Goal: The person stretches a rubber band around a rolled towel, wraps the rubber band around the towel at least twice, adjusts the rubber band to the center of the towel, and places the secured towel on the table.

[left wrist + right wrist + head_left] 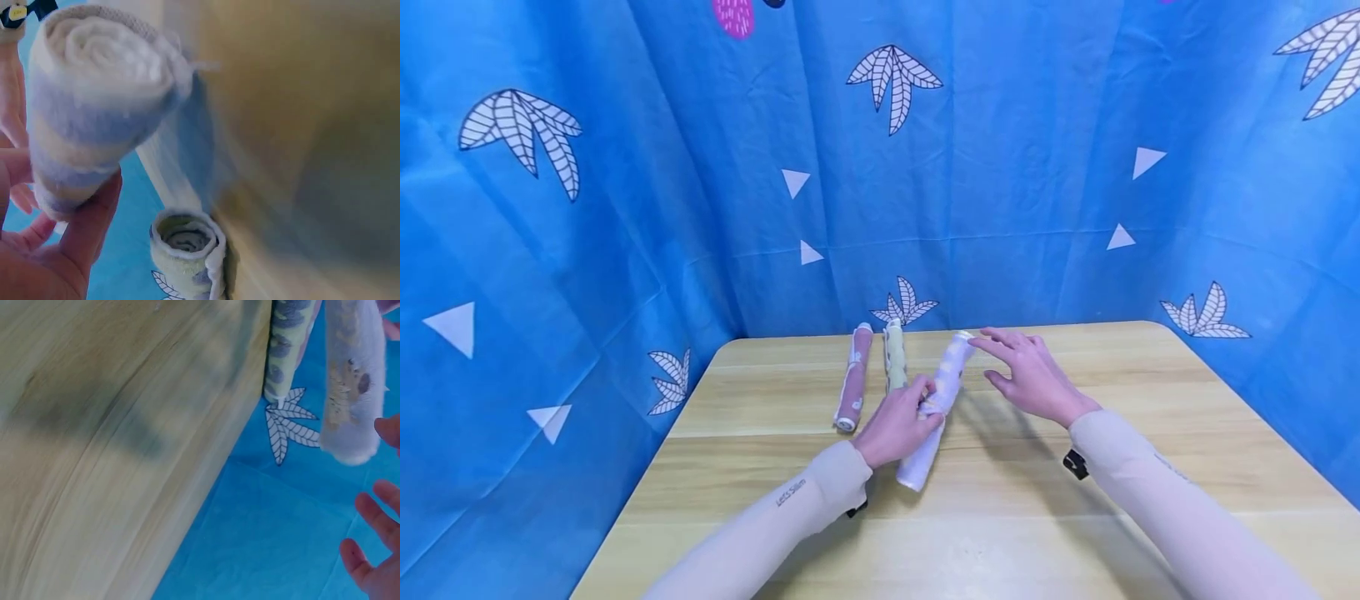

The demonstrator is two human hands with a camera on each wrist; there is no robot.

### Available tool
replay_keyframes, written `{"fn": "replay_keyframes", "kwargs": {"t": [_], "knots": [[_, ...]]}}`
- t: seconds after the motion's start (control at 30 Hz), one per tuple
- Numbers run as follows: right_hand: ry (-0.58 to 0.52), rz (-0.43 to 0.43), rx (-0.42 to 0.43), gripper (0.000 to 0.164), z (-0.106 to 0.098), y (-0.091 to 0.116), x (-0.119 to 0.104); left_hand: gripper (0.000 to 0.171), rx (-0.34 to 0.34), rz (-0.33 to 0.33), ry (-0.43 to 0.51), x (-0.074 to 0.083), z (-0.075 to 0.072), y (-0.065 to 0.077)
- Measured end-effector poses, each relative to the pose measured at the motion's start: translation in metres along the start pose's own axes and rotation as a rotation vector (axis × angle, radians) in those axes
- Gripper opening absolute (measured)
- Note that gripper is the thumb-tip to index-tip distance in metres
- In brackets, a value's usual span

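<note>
A rolled towel (950,375), lavender and white with pale yellow patches, is in my left hand (898,423); thumb and fingers grip it around the middle. The left wrist view shows its spiral white end (115,59) close up, lifted off the table. My right hand (1026,375) is by the far end of this roll, fingers spread and one fingertip right at its edge. Just left of the held roll lies a green rolled towel (895,354), partly hidden behind the left hand. Further left is a dusty-pink rolled towel (854,379).
The rolls are over a light wood-grain table (737,467) with rounded far corners. A blue curtain (1037,167) with white leaf prints hangs behind and at both sides. Both forearms wear pale sleeves (1138,483), with a dark band (1075,463) at the right wrist.
</note>
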State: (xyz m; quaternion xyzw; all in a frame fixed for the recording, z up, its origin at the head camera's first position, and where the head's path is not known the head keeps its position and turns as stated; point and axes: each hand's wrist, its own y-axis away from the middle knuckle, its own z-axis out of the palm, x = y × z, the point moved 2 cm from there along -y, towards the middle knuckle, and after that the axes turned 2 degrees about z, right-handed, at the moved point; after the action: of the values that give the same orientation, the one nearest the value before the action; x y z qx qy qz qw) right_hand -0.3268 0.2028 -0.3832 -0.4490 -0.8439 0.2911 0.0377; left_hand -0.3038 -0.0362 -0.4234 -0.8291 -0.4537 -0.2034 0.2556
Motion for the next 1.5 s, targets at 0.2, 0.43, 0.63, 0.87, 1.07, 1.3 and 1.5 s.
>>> {"fn": "replay_keyframes", "kwargs": {"t": [0.2, 0.43, 0.63, 0.87, 1.07, 1.3, 1.5], "knots": [[0.016, 0.055, -0.034, 0.055, 0.000, 0.005, 0.010, 0.037, 0.010, -0.108, -0.046, -0.004, 0.002, -0.034], [0.029, 0.089, -0.085, 0.056, 0.006, 0.010, 0.016, 0.035, -0.053, -0.223, -0.089, -0.012, 0.005, -0.066], [0.042, 0.101, -0.117, 0.055, 0.009, 0.014, 0.018, 0.041, -0.093, -0.318, -0.149, -0.014, 0.012, -0.089], [0.054, 0.107, -0.139, 0.053, 0.011, 0.019, 0.017, 0.058, -0.124, -0.362, -0.151, -0.024, 0.021, -0.109], [0.060, 0.116, -0.153, 0.053, 0.012, 0.023, 0.017, 0.062, -0.139, -0.406, -0.167, -0.035, 0.028, -0.122], [0.057, 0.110, -0.153, 0.052, 0.010, 0.026, 0.016, 0.059, -0.104, -0.445, -0.139, -0.041, 0.030, -0.131], [0.064, 0.103, -0.149, 0.051, 0.007, 0.028, 0.018, 0.063, -0.097, -0.458, -0.137, -0.044, 0.033, -0.138]]}}
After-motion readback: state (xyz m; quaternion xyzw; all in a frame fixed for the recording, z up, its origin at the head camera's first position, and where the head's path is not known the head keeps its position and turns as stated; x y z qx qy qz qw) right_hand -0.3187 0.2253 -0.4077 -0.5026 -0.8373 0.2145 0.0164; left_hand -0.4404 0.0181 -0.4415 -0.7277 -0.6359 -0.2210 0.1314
